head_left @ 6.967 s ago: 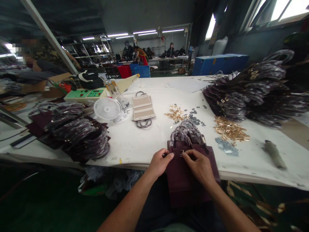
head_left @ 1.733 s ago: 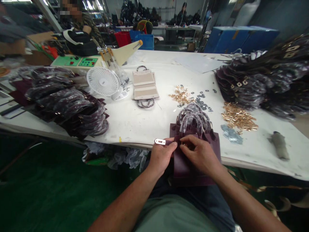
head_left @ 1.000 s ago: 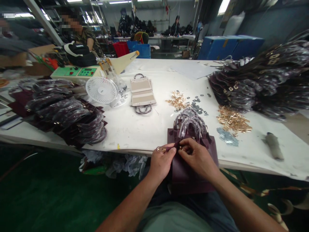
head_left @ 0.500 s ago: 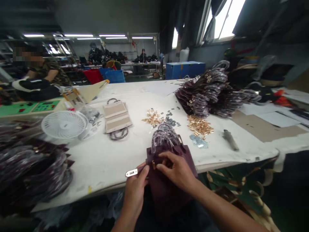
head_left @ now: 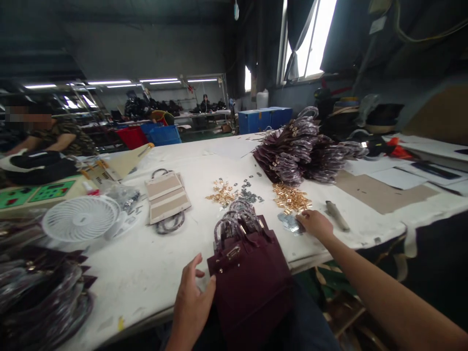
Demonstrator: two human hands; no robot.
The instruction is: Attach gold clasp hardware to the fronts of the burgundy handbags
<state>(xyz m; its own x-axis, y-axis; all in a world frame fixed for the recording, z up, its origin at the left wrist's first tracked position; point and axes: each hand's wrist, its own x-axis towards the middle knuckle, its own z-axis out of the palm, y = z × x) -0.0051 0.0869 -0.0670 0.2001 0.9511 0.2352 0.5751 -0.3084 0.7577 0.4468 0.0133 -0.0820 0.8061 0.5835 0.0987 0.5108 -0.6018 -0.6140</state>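
Observation:
A small maroon handbag [head_left: 252, 282] with plastic-wrapped handles [head_left: 234, 222] hangs over the table's near edge, its flap and gold clasp [head_left: 228, 254] closed across the front. My left hand [head_left: 192, 300] lies open beside the bag's left side, fingers spread, thumb against the bag. My right hand [head_left: 315, 223] reaches out to the right and rests on the table, fingers curled down at a small heap of silver metal plates [head_left: 289, 222]. A heap of gold fittings [head_left: 290, 197] lies just beyond it.
More gold and grey hardware [head_left: 234, 190] lies mid-table. A big stack of wrapped maroon bags [head_left: 303, 153] sits at the back right, another [head_left: 40, 292] at the near left. A white fan [head_left: 80, 219], beige bags [head_left: 166, 197], a grey tool [head_left: 336, 215]. A person sits far left.
My right hand has left the bag and reached right to the silver plates. My left hand let go of the strap and opened. The bag's flap now lies closed. The camera turned right.

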